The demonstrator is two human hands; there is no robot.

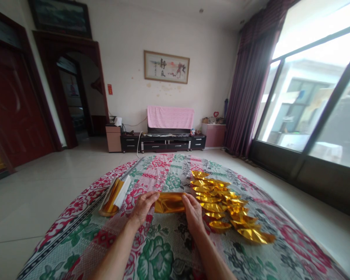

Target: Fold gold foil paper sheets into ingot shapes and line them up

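A sheet of shiny gold foil paper (169, 203) is stretched between my two hands, just above the patterned cloth. My left hand (142, 208) pinches its left end near the top corner. At the opposite end, my right hand (193, 212) grips the upper right corner between thumb and fingers. To the right lie several folded gold foil ingots (220, 198), boat-shaped and set close together in rows. On the left rests an opened pack of gold foil paper (115, 194) with white wrapping around it.
A flowered cloth (154, 256) in red, green and white covers the round surface under my hands. Farther off stand a black TV cabinet (166, 145) and a screen draped with a pink cloth (170, 117). Purple curtains (245, 85) hang beside large windows at the right.
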